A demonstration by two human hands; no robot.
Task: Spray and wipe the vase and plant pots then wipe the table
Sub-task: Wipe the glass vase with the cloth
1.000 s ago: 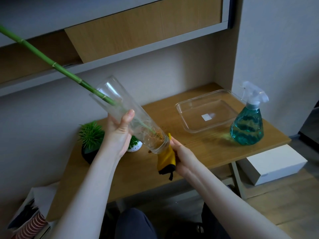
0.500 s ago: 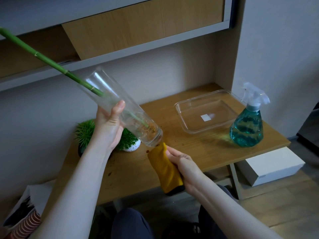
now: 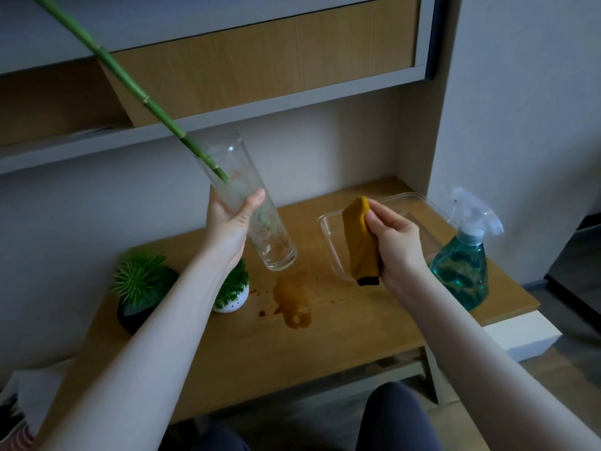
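The left hand [image 3: 232, 219] gripped the tall clear glass vase [image 3: 252, 216] above the counter [image 3: 341, 323] centre, long axis tilted, base nearest the right hand [image 3: 395, 245], which pinched the folded mustard-yellow cloth [image 3: 359, 242] just beside it.

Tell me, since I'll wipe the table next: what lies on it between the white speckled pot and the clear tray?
In the head view, a brown spill with small droplets lies on the table between the white speckled pot and clear tray.
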